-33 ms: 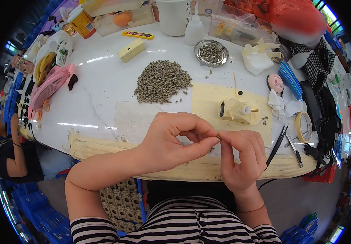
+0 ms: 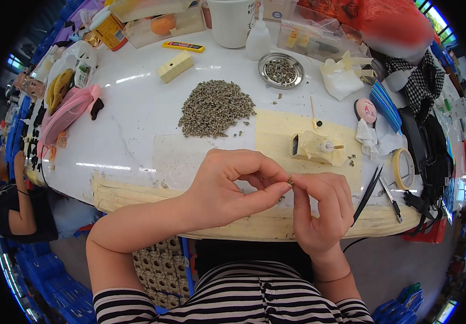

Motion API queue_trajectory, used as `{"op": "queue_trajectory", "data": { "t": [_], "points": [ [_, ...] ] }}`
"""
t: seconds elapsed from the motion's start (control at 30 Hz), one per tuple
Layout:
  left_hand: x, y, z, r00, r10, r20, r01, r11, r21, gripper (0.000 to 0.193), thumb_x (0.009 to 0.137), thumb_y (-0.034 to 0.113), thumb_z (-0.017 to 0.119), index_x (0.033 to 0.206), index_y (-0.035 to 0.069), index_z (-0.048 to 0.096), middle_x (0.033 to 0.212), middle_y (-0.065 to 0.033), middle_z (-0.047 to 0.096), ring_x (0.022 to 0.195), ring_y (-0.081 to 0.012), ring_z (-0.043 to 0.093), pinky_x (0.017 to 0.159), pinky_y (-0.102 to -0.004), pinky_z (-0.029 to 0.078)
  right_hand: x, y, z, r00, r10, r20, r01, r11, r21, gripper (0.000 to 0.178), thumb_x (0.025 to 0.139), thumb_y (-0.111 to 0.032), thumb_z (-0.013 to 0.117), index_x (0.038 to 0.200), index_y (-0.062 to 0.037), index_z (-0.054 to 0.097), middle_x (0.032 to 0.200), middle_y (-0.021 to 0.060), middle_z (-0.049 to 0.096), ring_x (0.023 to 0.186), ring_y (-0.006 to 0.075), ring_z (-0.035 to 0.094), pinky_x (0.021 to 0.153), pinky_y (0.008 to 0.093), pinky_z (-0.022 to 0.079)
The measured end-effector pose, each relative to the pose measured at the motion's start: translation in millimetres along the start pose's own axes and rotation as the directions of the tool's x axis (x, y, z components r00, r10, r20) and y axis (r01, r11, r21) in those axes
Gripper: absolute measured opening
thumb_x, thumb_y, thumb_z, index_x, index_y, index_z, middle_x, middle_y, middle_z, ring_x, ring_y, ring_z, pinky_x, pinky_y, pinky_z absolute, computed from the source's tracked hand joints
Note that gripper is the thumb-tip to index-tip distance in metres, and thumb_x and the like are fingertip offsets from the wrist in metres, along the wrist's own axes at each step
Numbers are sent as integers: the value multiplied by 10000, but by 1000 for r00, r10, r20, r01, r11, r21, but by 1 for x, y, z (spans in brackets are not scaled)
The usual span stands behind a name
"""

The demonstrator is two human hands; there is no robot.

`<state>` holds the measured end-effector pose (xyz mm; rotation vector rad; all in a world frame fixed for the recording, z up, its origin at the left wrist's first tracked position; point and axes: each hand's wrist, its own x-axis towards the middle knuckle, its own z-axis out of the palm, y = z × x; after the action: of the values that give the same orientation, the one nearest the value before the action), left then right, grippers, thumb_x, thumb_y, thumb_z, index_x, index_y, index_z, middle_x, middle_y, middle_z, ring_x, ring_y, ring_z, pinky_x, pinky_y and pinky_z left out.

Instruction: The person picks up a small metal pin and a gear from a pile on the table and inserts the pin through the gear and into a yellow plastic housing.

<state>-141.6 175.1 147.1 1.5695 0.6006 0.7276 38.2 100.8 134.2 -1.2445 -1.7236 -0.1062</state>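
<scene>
Above the near edge of the table, my left hand (image 2: 227, 189) and my right hand (image 2: 323, 210) meet at their fingertips. Between them is a tiny brassy-grey metal part (image 2: 290, 181), pinched by thumb and forefinger on each side; its exact shape is mostly hidden. A heap of similar small metal parts (image 2: 215, 108) lies beyond my left hand. A round metal dish (image 2: 299, 63) farther back holds more of them. Past my right hand stands a block wrapped in cream tape (image 2: 311, 150), with a white piece and a thin stick on it.
Black tweezers (image 2: 368, 195), a craft knife (image 2: 390, 201) and a tape roll (image 2: 397, 170) lie to the right. A cream block (image 2: 174, 66), white squeeze bottle (image 2: 257, 40) and white bucket (image 2: 230, 24) stand farther back. At far left is a pink mesh bag (image 2: 65, 120); another person's arm (image 2: 23, 200) shows beyond.
</scene>
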Motion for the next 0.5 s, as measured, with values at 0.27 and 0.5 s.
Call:
{"op": "queue_trajectory", "data": {
  "t": [0.27, 0.5],
  "points": [
    [1, 1, 2, 992, 121, -38, -115, 985, 127, 141, 830, -43, 751, 968, -37, 722, 888, -92, 729, 774, -105, 692, 699, -224, 561, 1, -2, 0, 1000, 7, 2, -7, 1000, -11, 254, 724, 88, 759, 950, -8, 694, 822, 81, 676, 698, 248, 629, 628, 334, 487],
    [3, 0, 2, 974, 209, -85, -190, 963, 193, 140, 803, -26, 769, 938, -23, 730, 829, -81, 727, 745, -111, 693, 672, -228, 555, 1, -2, 1, 1000, 6, 1, -6, 1000, -11, 268, 730, 82, 767, 975, -5, 702, 833, 82, 681, 706, 245, 626, 639, 333, 491]
  ]
}}
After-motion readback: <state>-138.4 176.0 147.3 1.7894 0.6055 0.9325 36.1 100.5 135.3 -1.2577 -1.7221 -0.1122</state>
